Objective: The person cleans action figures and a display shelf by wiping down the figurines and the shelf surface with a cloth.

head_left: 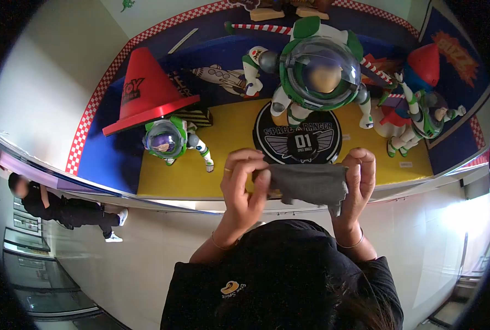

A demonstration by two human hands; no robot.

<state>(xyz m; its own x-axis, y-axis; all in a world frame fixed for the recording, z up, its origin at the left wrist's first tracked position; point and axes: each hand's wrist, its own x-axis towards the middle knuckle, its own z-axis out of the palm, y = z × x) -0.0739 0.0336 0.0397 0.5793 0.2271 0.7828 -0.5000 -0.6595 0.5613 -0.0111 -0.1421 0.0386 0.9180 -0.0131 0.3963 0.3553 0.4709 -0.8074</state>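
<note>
A dark grey cloth [309,184] is stretched between my two hands, its lower edge ragged. My left hand [244,187] pinches one end between thumb and fingers. At the other end, my right hand [357,184] grips the cloth with curled fingers. Both hands are raised before the front edge of a display. Beyond them lies a round black emblem marked "Space Ranger 01" [264,144], with a large space ranger figure [325,69] in a clear domed helmet standing over it.
To the left, a red cone [146,91] tilts over a smaller ranger figure [165,137]. Another figure [433,115] stands right, beside a red and blue rocket-like piece [424,63]. A yellow base [228,118] carries the display. A person in black [63,206] stands far left.
</note>
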